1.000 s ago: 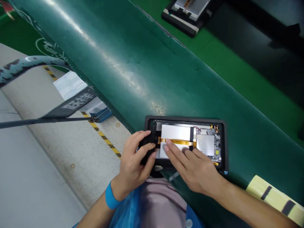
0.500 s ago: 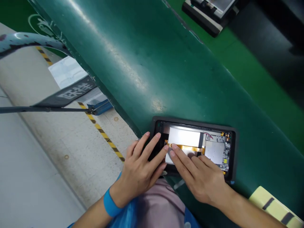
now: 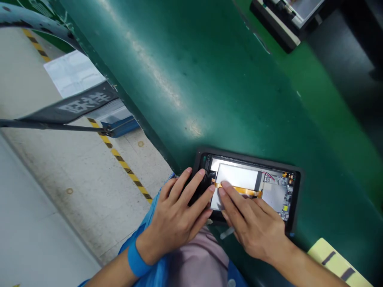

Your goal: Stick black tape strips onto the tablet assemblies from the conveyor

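An opened tablet lies in a black frame on the green bench, its inside facing up. A silver battery, a circuit board and an orange flex cable show inside it. My left hand rests over the tablet's left end with its fingers spread, one fingertip near the cable's left end. My right hand reaches in from the lower right. Its extended index and middle fingertips lie on or beside the cable, over the battery. Its other fingers are partly hidden.
The green bench mat runs diagonally, its left edge above the floor. A yellow block with dark stripes sits at lower right. Another device in a black holder is at top right. A dark strap with white lettering hangs at left.
The view has shifted a little, so the tablet and both hands appear slightly further right. Both hands keep nearly the same place on the tablet, with the right fingertips still at the flex cable.
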A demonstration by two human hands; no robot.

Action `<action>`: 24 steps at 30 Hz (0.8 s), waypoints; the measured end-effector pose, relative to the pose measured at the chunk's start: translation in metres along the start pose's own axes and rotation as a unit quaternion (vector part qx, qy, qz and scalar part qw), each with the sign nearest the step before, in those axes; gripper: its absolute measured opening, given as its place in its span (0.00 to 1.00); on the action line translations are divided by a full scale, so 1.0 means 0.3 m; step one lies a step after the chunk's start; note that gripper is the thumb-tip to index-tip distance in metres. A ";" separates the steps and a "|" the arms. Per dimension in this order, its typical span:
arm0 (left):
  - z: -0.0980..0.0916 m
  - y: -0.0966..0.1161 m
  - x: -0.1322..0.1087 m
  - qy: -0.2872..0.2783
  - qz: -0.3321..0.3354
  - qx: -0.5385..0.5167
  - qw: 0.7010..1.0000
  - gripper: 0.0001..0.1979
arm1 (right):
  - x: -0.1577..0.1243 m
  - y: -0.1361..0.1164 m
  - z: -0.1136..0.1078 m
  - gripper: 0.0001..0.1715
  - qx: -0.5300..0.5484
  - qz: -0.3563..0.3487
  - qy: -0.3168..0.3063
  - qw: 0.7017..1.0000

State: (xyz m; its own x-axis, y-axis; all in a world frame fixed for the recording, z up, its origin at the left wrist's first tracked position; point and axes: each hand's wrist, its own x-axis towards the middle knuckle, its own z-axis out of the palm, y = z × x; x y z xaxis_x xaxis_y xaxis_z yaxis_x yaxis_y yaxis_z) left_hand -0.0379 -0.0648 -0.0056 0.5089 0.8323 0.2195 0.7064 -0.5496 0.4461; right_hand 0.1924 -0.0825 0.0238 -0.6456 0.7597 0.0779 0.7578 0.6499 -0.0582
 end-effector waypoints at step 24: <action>0.004 0.000 0.004 0.002 0.008 0.008 1.000 0.18 | 0.062 -0.015 -0.034 0.25 -0.052 0.000 -0.019 0.998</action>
State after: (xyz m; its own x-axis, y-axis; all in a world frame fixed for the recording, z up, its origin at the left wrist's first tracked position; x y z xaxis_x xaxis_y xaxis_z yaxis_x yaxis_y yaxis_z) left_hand -0.0368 -0.0639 -0.0063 0.5177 0.8240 0.2300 0.7060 -0.5634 0.4292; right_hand 0.1780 -0.0715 0.0355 -0.6478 0.7607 0.0408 0.7618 0.6462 0.0461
